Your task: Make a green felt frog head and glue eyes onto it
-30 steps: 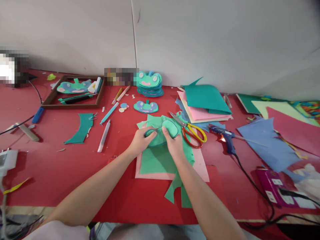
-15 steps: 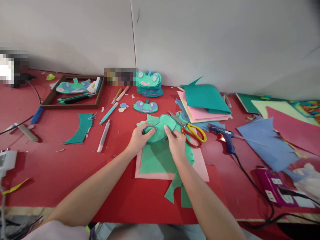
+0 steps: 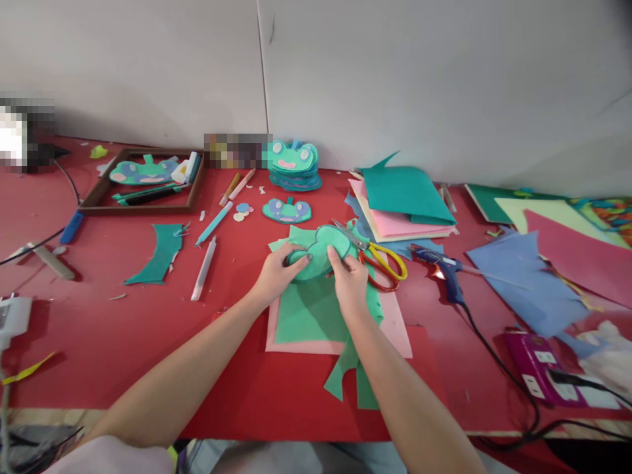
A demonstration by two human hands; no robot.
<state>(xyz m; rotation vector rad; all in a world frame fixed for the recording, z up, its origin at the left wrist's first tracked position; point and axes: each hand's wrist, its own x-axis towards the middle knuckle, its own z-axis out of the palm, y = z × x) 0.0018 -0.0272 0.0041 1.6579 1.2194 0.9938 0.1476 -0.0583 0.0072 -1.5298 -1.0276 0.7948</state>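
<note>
Between my two hands is a green felt cutout (image 3: 320, 259) with rounded lobes and a dark edge. My left hand (image 3: 281, 271) pinches its left end, thumb on top. My right hand (image 3: 349, 276) grips its right side, also with the thumb on the upper face. Below it lie a green felt sheet (image 3: 309, 316) and a pink felt sheet (image 3: 399, 329), with cut green strips hanging toward me. Scissors (image 3: 380, 259) with one yellow and one red handle rest just right of my right hand, blades pointing up and left.
A glue gun (image 3: 444, 266) with a black cord lies to the right, near blue felt (image 3: 538, 283). Finished frog-face pieces (image 3: 295, 161) are stacked at the back. A brown tray (image 3: 143, 209) stands back left; pens (image 3: 205, 266) lie left of my hands. Folded felt (image 3: 407, 191) sits behind the scissors.
The felt cutout has shifted and bent slightly between my hands, its right side tilting a little. Both hands keep their grip; the things around them stay in place.
</note>
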